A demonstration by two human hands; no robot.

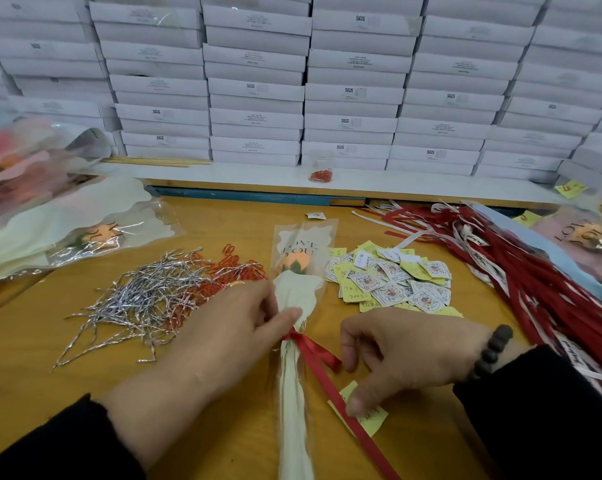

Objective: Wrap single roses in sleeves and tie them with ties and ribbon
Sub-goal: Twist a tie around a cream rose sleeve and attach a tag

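Observation:
A single orange rose (292, 263) lies in a cream and clear sleeve (297, 296) printed LOVE YOU, stem end toward me, in the middle of the wooden table (223, 427). A red ribbon (322, 368) is tied round the gathered neck of the sleeve, one tail running down to the bottom edge. My left hand (237, 327) pinches the sleeve just above the knot. My right hand (396, 358) hovers by the ribbon loop, its fingers curled, the thumb pressing a yellow note (370, 415) next to the ribbon tail.
Silver twist ties (143, 299) and orange ties (230, 268) lie left of the rose. Stickers and yellow notes (393, 282) sit to its right, then a bundle of red ribbons (521, 271). Wrapped roses (60, 223) pile at far left and right. White boxes (327, 81) stack behind.

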